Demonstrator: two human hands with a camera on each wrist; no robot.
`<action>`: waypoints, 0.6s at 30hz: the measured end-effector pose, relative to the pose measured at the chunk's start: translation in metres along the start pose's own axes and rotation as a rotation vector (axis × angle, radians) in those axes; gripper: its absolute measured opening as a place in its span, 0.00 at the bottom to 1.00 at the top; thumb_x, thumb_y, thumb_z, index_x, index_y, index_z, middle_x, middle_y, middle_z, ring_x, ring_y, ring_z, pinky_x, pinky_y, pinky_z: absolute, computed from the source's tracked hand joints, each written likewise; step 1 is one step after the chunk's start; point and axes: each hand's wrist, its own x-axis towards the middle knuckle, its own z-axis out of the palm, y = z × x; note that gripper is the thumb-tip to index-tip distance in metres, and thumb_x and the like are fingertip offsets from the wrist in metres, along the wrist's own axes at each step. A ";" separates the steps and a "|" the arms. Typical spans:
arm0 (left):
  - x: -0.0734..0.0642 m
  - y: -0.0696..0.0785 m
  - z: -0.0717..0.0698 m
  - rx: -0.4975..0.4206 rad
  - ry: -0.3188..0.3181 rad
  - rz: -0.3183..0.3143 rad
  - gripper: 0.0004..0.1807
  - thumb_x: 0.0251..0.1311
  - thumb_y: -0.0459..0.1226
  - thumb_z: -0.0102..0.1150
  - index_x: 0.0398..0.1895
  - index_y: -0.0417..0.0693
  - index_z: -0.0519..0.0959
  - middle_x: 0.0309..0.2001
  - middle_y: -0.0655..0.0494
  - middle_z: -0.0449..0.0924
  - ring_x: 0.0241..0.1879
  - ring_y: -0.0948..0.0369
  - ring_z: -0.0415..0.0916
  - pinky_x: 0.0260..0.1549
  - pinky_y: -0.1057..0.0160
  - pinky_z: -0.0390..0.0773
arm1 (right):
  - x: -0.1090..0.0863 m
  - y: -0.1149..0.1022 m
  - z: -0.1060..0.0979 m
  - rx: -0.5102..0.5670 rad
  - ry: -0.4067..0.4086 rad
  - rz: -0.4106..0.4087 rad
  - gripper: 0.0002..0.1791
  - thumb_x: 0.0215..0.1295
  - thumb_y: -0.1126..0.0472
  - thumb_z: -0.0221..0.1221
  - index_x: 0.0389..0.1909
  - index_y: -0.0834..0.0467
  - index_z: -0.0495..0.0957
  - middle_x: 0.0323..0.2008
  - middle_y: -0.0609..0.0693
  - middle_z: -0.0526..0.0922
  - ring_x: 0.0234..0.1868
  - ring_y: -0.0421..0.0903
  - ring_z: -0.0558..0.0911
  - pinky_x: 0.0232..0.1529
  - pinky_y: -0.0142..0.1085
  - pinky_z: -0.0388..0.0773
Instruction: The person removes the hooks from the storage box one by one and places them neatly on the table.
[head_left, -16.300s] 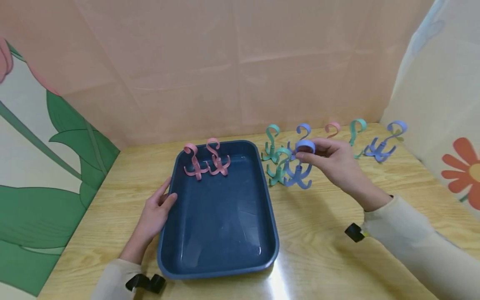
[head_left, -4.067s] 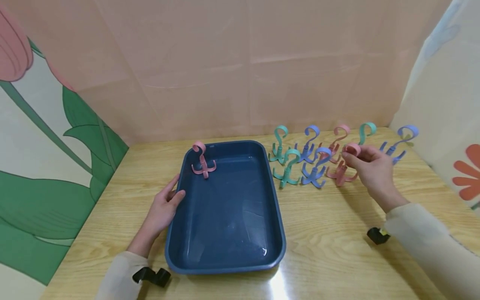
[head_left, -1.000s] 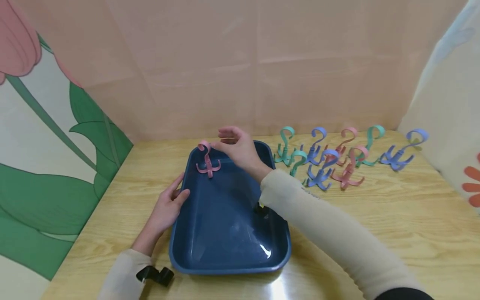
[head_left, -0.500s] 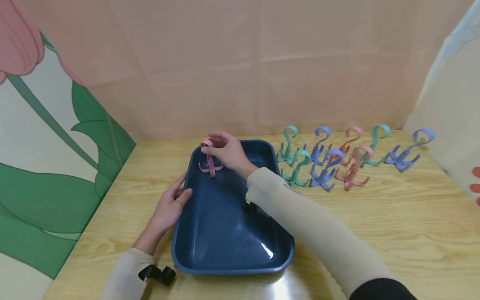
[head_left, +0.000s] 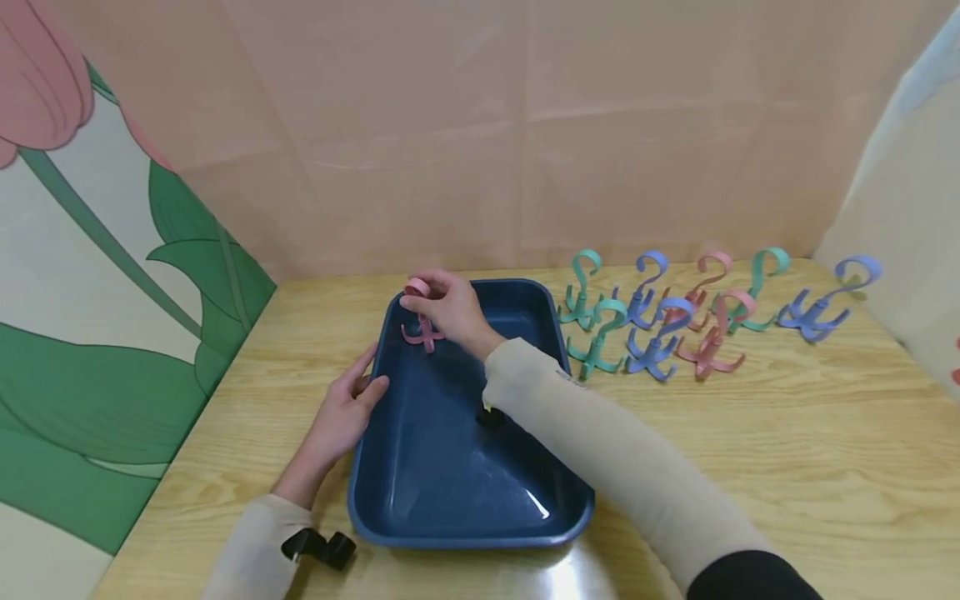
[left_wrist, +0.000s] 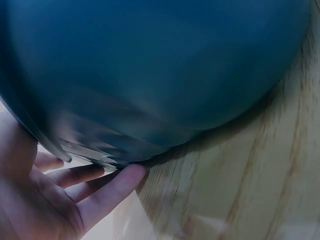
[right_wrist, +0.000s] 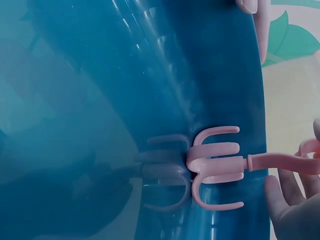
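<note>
A pink multi-prong hanging hook (head_left: 428,335) stands in the far left corner of a dark blue tray (head_left: 465,475). My right hand (head_left: 453,310) pinches the curled top of this hook. In the right wrist view the pink hook's (right_wrist: 220,165) prongs rest at the tray's inner wall, their reflection showing on its floor. At the tray's left side my left hand (head_left: 341,414) grips the wall, thumb over the rim and fingers outside. The left wrist view shows those fingers (left_wrist: 117,192) extended against the tray's outer side.
To the right of the tray, similar hooks stand in two rows on the wooden table (head_left: 750,467): green (head_left: 597,354), blue (head_left: 651,354) and pink (head_left: 708,354) ones in front, several more behind. A far-right blue hook (head_left: 812,318) leans. A pink sheet (head_left: 390,167) hangs behind.
The right hand earlier held another pink hook, now standing in the front row. It has since reached left over the tray and taken hold of the remaining pink hook. The left hand stays.
</note>
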 end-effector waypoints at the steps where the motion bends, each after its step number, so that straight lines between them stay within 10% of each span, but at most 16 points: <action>1: 0.000 0.000 0.000 -0.002 0.002 -0.003 0.31 0.78 0.38 0.46 0.81 0.54 0.53 0.61 0.33 0.76 0.53 0.44 0.81 0.49 0.49 0.81 | 0.000 0.000 0.001 -0.001 0.007 0.005 0.20 0.64 0.60 0.69 0.56 0.55 0.82 0.44 0.50 0.87 0.42 0.52 0.85 0.52 0.40 0.79; 18: 0.001 0.001 0.001 0.000 0.005 -0.004 0.32 0.77 0.37 0.46 0.81 0.53 0.53 0.62 0.34 0.75 0.54 0.44 0.79 0.52 0.46 0.79 | -0.001 0.004 0.001 -0.029 0.025 -0.019 0.13 0.65 0.61 0.67 0.49 0.58 0.85 0.37 0.62 0.86 0.38 0.61 0.85 0.41 0.41 0.82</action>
